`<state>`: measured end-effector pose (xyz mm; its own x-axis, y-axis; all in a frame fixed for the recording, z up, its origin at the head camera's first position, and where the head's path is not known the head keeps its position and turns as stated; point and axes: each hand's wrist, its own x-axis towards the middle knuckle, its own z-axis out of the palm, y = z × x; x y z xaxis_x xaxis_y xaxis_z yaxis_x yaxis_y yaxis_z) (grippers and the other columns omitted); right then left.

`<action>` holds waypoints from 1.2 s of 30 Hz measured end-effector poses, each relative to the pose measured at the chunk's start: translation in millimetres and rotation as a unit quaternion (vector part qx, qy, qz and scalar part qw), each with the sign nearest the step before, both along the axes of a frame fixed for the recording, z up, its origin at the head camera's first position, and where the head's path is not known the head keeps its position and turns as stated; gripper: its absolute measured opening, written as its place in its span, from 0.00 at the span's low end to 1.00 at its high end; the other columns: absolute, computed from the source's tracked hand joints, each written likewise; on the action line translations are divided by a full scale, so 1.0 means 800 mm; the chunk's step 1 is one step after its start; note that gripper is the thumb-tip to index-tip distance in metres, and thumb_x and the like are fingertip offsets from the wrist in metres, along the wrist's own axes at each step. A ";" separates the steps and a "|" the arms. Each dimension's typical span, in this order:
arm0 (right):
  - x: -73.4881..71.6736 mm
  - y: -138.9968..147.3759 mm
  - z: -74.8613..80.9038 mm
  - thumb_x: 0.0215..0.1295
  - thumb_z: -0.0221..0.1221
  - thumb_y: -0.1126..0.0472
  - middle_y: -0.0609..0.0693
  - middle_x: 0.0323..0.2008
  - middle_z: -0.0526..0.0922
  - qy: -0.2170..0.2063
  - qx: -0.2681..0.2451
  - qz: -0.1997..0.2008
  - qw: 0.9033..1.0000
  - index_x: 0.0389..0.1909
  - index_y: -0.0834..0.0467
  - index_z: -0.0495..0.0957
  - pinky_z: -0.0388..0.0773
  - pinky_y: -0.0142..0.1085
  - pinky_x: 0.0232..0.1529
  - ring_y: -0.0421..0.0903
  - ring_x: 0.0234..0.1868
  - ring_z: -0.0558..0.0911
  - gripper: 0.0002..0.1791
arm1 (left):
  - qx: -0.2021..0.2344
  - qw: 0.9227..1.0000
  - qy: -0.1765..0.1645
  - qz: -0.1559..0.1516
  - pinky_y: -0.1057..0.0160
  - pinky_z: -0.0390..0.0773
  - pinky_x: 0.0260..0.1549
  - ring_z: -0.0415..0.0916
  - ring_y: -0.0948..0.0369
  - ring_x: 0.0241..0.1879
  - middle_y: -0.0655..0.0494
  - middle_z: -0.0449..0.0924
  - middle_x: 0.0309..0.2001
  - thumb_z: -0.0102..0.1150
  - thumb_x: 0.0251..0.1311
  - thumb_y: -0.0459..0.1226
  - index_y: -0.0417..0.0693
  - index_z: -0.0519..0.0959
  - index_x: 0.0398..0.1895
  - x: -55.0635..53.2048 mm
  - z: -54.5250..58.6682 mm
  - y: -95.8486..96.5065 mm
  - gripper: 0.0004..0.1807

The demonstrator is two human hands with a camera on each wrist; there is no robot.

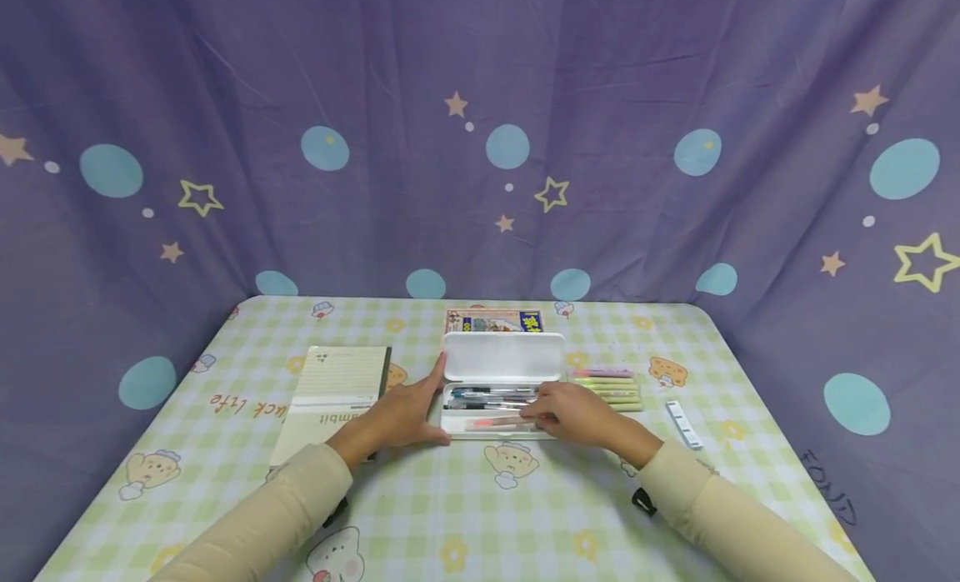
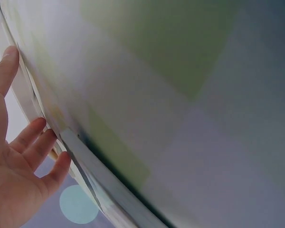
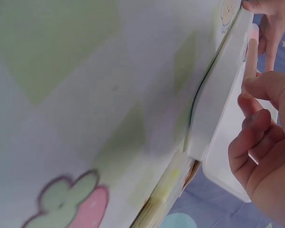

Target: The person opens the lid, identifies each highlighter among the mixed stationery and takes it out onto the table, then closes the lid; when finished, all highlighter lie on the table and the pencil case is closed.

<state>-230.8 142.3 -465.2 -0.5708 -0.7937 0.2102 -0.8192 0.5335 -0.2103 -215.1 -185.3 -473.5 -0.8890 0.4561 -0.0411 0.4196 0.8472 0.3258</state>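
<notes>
A white pencil case (image 1: 504,357) stands with its lid raised in the middle of the table. Several clear-barrelled pens (image 1: 491,396) lie inside along its back half. My right hand (image 1: 573,411) is over the right end of the case and pinches a pinkish pen (image 1: 495,421) between thumb and forefinger, low at the front of the case; the pen's pink end (image 3: 254,32) shows in the right wrist view. At the left end of the case, my left hand (image 1: 408,411) has its fingers spread, thumb at the front corner and forefinger near the lid. In the left wrist view its fingers (image 2: 38,142) are extended.
An open notebook (image 1: 337,382) lies left of the case. Right of it is a clear pack of yellowish pens (image 1: 611,390) with a pink-purple one on top, then a small white-and-blue strip (image 1: 683,424). Behind the lid lies a colourful printed card (image 1: 491,320). A purple curtain (image 1: 480,65) surrounds the table.
</notes>
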 end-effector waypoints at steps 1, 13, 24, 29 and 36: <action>0.000 0.003 0.000 0.65 0.66 0.65 0.42 0.30 0.81 0.002 -0.005 0.000 1.000 0.48 0.50 0.90 0.66 0.23 0.26 0.32 0.25 0.67 0.14 | 0.000 1.000 -0.001 0.001 0.50 0.75 0.67 0.81 0.44 0.59 0.48 0.70 0.73 0.76 0.45 0.63 0.46 0.29 0.83 0.000 0.000 0.000 0.78; -0.003 0.042 0.000 0.64 0.66 0.65 0.39 0.27 0.77 -0.011 -0.020 -0.021 1.000 0.48 0.47 0.90 0.66 0.24 0.28 0.31 0.26 0.64 0.14 | -0.002 1.000 -0.004 0.006 0.50 0.75 0.66 0.82 0.44 0.58 0.49 0.70 0.73 0.76 0.46 0.63 0.46 0.29 0.83 0.000 0.002 0.001 0.77; -0.002 0.089 0.006 0.64 0.68 0.66 0.38 0.28 0.78 -0.061 -0.063 -0.044 0.995 0.49 0.49 0.89 0.68 0.25 0.26 0.30 0.26 0.65 0.15 | -0.002 1.000 0.002 -0.002 0.50 0.77 0.65 0.82 0.45 0.56 0.49 0.71 0.73 0.76 0.46 0.63 0.46 0.29 0.83 -0.003 -0.003 0.000 0.77; -0.003 0.108 0.004 0.63 0.68 0.67 0.37 0.27 0.79 -0.050 -0.068 -0.049 0.995 0.48 0.49 0.90 0.67 0.26 0.27 0.29 0.25 0.64 0.15 | -0.005 1.000 -0.002 0.001 0.50 0.77 0.65 0.83 0.45 0.56 0.50 0.70 0.73 0.76 0.45 0.63 0.47 0.28 0.83 -0.003 -0.004 -0.001 0.78; 0.002 0.134 -0.001 0.66 0.65 0.66 0.39 0.33 0.81 -0.077 -0.067 -0.061 0.993 0.49 0.49 0.89 0.67 0.26 0.25 0.28 0.25 0.66 0.14 | -0.001 1.000 -0.003 0.005 0.50 0.76 0.65 0.82 0.45 0.56 0.50 0.71 0.73 0.76 0.46 0.63 0.47 0.28 0.83 -0.001 -0.002 0.000 0.77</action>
